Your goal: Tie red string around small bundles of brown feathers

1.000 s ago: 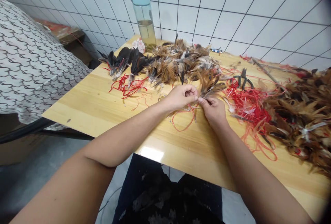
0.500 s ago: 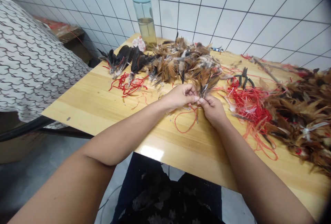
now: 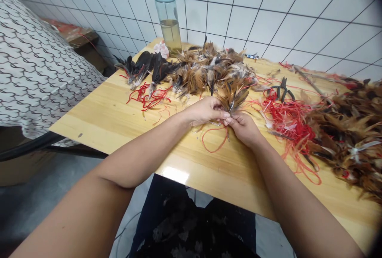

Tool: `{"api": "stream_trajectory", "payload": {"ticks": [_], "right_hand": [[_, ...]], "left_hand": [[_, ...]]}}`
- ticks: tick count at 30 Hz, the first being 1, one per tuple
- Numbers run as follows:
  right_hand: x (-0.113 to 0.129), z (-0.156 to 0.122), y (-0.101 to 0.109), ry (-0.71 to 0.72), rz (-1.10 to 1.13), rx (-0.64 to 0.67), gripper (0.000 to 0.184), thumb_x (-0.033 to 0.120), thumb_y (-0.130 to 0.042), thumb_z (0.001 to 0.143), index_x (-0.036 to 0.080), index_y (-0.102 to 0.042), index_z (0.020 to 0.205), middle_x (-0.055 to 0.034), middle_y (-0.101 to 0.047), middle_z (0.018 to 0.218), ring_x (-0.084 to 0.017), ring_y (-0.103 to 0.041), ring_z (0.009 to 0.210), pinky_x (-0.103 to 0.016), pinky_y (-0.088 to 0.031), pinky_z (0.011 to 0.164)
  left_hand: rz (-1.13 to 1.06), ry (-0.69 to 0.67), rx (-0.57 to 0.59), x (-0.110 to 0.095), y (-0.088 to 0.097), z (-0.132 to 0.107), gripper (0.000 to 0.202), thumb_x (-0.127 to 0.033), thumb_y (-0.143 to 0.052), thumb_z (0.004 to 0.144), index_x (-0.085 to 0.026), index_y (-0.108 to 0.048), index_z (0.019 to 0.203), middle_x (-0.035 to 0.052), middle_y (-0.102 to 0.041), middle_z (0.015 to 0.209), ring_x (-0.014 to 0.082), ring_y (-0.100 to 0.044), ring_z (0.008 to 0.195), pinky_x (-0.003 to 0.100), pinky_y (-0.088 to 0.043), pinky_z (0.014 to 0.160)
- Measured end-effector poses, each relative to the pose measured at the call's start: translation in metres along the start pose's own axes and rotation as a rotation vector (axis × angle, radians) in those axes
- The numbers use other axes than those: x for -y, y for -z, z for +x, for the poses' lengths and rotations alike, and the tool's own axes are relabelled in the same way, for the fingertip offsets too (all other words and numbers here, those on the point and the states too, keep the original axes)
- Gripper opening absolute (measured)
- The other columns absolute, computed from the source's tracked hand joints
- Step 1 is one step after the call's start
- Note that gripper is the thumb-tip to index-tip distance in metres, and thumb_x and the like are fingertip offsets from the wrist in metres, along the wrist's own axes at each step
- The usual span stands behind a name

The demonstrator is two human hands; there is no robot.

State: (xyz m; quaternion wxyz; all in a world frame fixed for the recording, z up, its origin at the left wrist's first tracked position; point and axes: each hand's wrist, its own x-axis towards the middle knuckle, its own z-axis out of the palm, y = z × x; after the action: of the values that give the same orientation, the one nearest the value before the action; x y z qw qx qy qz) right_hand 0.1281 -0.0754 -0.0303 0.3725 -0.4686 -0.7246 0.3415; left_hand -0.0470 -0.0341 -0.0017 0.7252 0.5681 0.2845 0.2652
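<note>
Well, the left hand [image 3: 205,111] and the right hand [image 3: 243,129] came together over the middle of the desk [image 3: 89,127]. Both were nearly closed, their fingertips pinched close together, and between them they had hold of the lower end of a small bunch of brown feathers [image 3: 231,98], whose tips fanned out toward 12 o'clock. A loop of thin red string [image 3: 213,140] lay on the desk at 6 o'clock from the hands; whether it was tied to the bunch could not be told.

Just past the bunch at 12 o'clock sat a heap of loose brown feathers [image 3: 209,71]. At 11 o'clock lay some darker feathers [image 3: 146,67], with a small tangle of red thread [image 3: 147,98] beside them. At 2 o'clock a pair of small dark pliers [image 3: 282,90] rested near a thick snarl of red string [image 3: 286,119], and at 3 o'clock a large mass of brown feathers [image 3: 343,130] covered the end of the desk. A plastic water bottle [image 3: 165,15] with a teal lid stood at the far corner against the tiled wall [image 3: 238,7]. A patterned grey-and-white cloth [image 3: 36,63] hung at 10 o'clock.
</note>
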Motion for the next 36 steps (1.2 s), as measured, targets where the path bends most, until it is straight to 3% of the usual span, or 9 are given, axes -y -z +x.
{"api": "stream_trajectory", "payload": {"ticks": [8,17,21,24,26,28,32,36], "right_hand": [[0.005,-0.001,-0.003,-0.051,0.094,-0.05,0.025,0.043,-0.066,0.08,0.02,-0.069,0.072,-0.0043,-0.069,0.077,-0.019,-0.062,0.076,-0.032,-0.048,0.075],[0.004,0.001,-0.004,-0.027,0.09,-0.056,0.026,0.042,-0.062,0.081,0.02,-0.066,0.068,-0.0035,-0.067,0.074,-0.017,-0.059,0.071,-0.032,-0.047,0.073],[0.003,0.001,-0.003,-0.039,0.109,-0.109,0.035,0.049,-0.06,0.081,0.02,-0.058,0.062,-0.0011,-0.058,0.065,-0.016,-0.053,0.066,-0.031,-0.043,0.069],[0.005,-0.001,0.0,-0.102,0.211,-0.18,0.038,0.054,-0.06,0.082,0.02,-0.054,0.063,0.0012,-0.051,0.062,-0.013,-0.047,0.062,-0.029,-0.04,0.065],[0.007,-0.002,0.001,-0.147,0.281,-0.232,0.04,0.056,-0.06,0.081,0.021,-0.053,0.065,0.0026,-0.046,0.06,-0.012,-0.043,0.059,-0.028,-0.037,0.061],[0.009,-0.003,0.002,-0.185,0.312,-0.265,0.041,0.059,-0.062,0.08,0.021,-0.053,0.068,0.0039,-0.042,0.058,-0.011,-0.038,0.056,-0.027,-0.034,0.057],[0.009,-0.002,0.001,-0.241,0.354,-0.293,0.04,0.06,-0.062,0.079,0.021,-0.055,0.072,0.0055,-0.037,0.053,-0.01,-0.032,0.05,-0.027,-0.026,0.05],[0.005,0.002,0.004,-0.237,0.473,-0.37,0.042,0.063,-0.062,0.077,0.023,-0.05,0.073,0.0062,-0.035,0.052,-0.009,-0.03,0.046,-0.026,-0.022,0.045]], "left_hand": [[0.06,-0.041,-0.072,-0.005,-0.005,-0.001,0.01,-0.009,-0.07,0.072,-0.008,-0.06,0.07,-0.0017,-0.058,0.057,0.0054,-0.052,0.052,0.019,-0.043,0.055],[0.2,-0.089,-0.116,-0.003,-0.007,0.001,0.007,-0.01,-0.066,0.075,-0.009,-0.06,0.07,0.0009,-0.061,0.061,0.0087,-0.054,0.055,0.022,-0.045,0.058],[0.264,-0.208,-0.129,-0.008,-0.005,0.0,0.008,-0.014,-0.068,0.076,-0.01,-0.061,0.073,0.0024,-0.064,0.068,0.0109,-0.059,0.063,0.025,-0.049,0.067],[0.406,-0.302,-0.333,-0.013,0.008,0.0,0.006,-0.012,-0.062,0.078,-0.011,-0.064,0.084,0.0022,-0.065,0.078,0.0106,-0.059,0.072,0.024,-0.048,0.072],[0.578,-0.338,-0.54,-0.014,0.02,0.001,0.012,-0.01,-0.058,0.079,-0.013,-0.065,0.089,0.0019,-0.064,0.082,0.0102,-0.057,0.074,0.025,-0.047,0.074],[0.799,-0.345,-0.648,-0.014,0.031,0.0,0.013,-0.009,-0.057,0.078,-0.014,-0.067,0.086,0.002,-0.062,0.084,0.0111,-0.055,0.075,0.027,-0.046,0.076],[1.117,-0.308,-0.605,-0.008,0.041,0.0,0.018,-0.009,-0.054,0.078,-0.017,-0.07,0.084,0.0042,-0.058,0.084,0.0156,-0.054,0.081,0.03,-0.044,0.079],[1.249,-0.362,-0.573,0.003,0.042,0.006,0.027,-0.012,-0.051,0.083,-0.021,-0.071,0.099,0.0067,-0.058,0.093,0.0201,-0.052,0.093,0.033,-0.042,0.085]]}}
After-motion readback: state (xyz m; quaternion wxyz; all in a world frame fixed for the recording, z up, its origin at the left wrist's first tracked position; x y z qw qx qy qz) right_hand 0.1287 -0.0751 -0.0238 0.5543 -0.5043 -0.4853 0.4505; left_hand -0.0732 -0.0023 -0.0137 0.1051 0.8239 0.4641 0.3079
